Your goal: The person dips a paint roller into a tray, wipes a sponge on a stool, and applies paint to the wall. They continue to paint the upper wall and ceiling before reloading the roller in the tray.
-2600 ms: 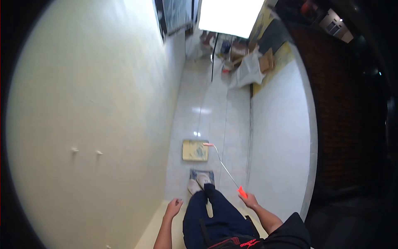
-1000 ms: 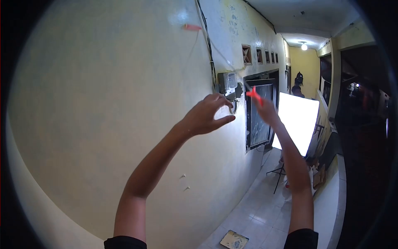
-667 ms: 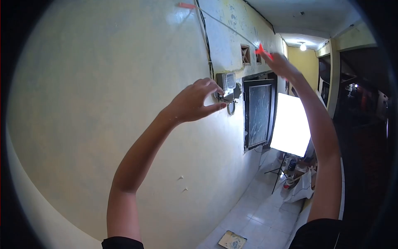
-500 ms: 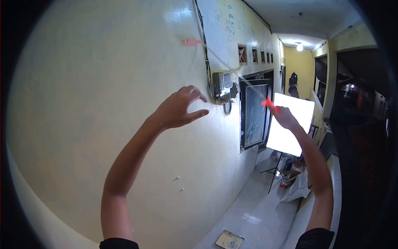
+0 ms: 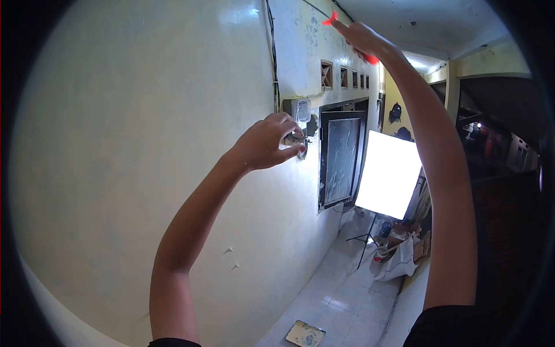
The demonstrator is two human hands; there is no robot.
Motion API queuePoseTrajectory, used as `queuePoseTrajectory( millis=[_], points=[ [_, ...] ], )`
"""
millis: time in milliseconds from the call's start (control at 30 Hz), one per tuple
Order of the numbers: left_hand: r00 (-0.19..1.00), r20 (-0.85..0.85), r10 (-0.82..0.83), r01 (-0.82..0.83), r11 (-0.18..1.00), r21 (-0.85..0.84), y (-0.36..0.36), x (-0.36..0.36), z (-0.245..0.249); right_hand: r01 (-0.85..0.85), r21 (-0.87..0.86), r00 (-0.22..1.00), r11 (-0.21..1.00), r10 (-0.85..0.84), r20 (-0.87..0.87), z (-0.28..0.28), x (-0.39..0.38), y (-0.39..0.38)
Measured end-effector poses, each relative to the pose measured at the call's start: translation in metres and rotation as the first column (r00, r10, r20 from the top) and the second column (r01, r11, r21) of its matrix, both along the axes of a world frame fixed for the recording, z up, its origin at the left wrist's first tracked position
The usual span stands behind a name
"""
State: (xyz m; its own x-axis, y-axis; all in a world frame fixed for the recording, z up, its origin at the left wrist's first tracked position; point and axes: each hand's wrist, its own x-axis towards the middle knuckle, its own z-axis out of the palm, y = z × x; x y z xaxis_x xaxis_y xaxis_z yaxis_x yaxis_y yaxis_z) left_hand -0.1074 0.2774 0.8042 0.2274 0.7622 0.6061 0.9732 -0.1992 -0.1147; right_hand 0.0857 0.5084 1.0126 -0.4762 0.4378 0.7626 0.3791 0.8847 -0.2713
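My right hand [image 5: 364,39] is raised high at the upper right, its fingers wrapped round the red handle [image 5: 371,59] of a long thin rod. Red plastic also shows in front of the fingers. From there the rod runs up and left out of view, so its far end is hidden. My left hand [image 5: 272,141] is held up in front of the pale wall [image 5: 133,150], empty, with thumb and curved fingers apart. Its fingertips overlap the electric meter box [image 5: 298,109] in this view.
Beyond the meter is a dark-framed window [image 5: 342,159]. A bright white light panel [image 5: 390,173] stands on a tripod [image 5: 364,246] beside a white sack [image 5: 399,263] and clutter. A stained square board [image 5: 305,333] lies on the tiled floor [image 5: 335,295]. Cables [image 5: 273,52] run up the wall.
My right hand has swung up and left with the rod, taking its red far end out of view. My left hand has shifted right and slightly down, over the meter box.
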Motion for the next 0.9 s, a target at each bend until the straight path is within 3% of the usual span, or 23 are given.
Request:
queuePoseTrajectory(
  millis=[67, 100, 133, 167, 267, 333, 400, 500, 533, 567, 633, 667, 700, 767, 800, 833, 867, 900],
  points=[
    [1.0, 0.008, -0.011, 0.012, 1.0, -0.011, -0.009, -0.005, 0.002, -0.067, 0.023, 0.996, 0.997, 0.066, 0.052, -0.053, 0.014, -0.001],
    [1.0, -0.019, -0.004, 0.004, 1.0, 0.012, -0.017, -0.011, 0.004, 0.107, -0.18, 0.992, 0.978, -0.093, 0.084, -0.088, 0.017, 0.003],
    [0.999, -0.048, 0.005, -0.003, 0.999, 0.042, -0.024, -0.018, 0.009, 0.024, -0.122, 0.995, 0.992, -0.012, 0.096, -0.133, 0.032, 0.003],
    [0.998, -0.061, 0.015, -0.011, 0.998, 0.065, -0.031, -0.029, 0.014, -0.027, -0.187, 0.984, 0.982, 0.059, 0.169, -0.165, 0.055, -0.04],
    [0.997, 0.0, 0.071, -0.071, 0.993, 0.097, -0.047, -0.062, 0.035, 0.024, -0.36, 0.996, 0.933, 0.009, 0.089, -0.245, 0.058, -0.049],
    [0.991, 0.022, 0.132, -0.134, 0.985, 0.112, -0.048, -0.076, 0.051, -0.004, -0.306, 0.994, 0.952, 0.038, 0.106, -0.222, 0.046, -0.053],
    [0.985, -0.001, 0.171, -0.169, 0.976, 0.139, -0.043, -0.081, 0.072, 0.003, -0.238, 0.994, 0.971, 0.023, 0.108, -0.162, 0.025, -0.043],
    [0.977, -0.018, 0.213, -0.205, 0.958, 0.202, -0.028, -0.078, 0.108, 0.052, -0.005, 0.998, 0.999, -0.051, 0.044, -0.012, -0.011, -0.024],
    [0.972, -0.018, 0.233, -0.224, 0.949, 0.224, -0.023, -0.075, 0.118, -0.079, -0.001, 0.997, 0.997, 0.079, 0.006, 0.028, -0.018, -0.016],
    [0.975, -0.01, 0.221, -0.211, 0.945, 0.251, -0.018, -0.072, 0.126, -0.091, -0.016, 0.996, 0.996, 0.091, -0.021, 0.045, -0.015, -0.046],
    [0.983, -0.012, 0.183, -0.172, 0.94, 0.293, -0.008, -0.073, 0.135, -0.072, -0.032, 0.997, 0.997, 0.07, -0.044, 0.07, -0.02, -0.018],
    [0.987, -0.013, 0.161, -0.149, 0.934, 0.325, -0.005, -0.074, 0.134, -0.069, -0.057, 0.996, 0.996, 0.065, -0.064, 0.077, -0.023, -0.009],
    [0.988, -0.009, 0.154, -0.143, 0.935, 0.323, -0.004, -0.075, 0.129, -0.005, -0.001, 1.0, 1.0, 0.005, -0.02, 0.048, -0.013, -0.034],
    [0.995, -0.05, 0.09, -0.071, 0.952, 0.299, -0.006, -0.077, 0.121, 0.028, 0.084, 0.996, 0.996, -0.035, 0.078, 0.003, 0.005, -0.012],
    [0.994, -0.068, 0.09, -0.064, 0.945, 0.321, -0.004, -0.083, 0.113, -0.09, 0.037, 0.99, 0.995, 0.085, 0.113, -0.029, 0.014, -0.002],
    [0.992, -0.067, 0.11, -0.086, 0.953, 0.289, -0.004, -0.087, 0.107, 0.043, -0.121, 0.987, 0.992, -0.023, 0.16, -0.064, 0.035, -0.036],
    [0.99, -0.062, 0.127, -0.106, 0.958, 0.266, -0.005, -0.089, 0.105, 0.046, -0.19, 0.991, 0.981, -0.021, 0.129, -0.087, 0.044, -0.026],
    [0.983, -0.074, 0.168, -0.149, 0.965, 0.218, -0.009, -0.089, 0.105, -0.024, -0.14, 0.991, 0.99, 0.042, 0.126, -0.111, 0.053, -0.016]
  ],
)
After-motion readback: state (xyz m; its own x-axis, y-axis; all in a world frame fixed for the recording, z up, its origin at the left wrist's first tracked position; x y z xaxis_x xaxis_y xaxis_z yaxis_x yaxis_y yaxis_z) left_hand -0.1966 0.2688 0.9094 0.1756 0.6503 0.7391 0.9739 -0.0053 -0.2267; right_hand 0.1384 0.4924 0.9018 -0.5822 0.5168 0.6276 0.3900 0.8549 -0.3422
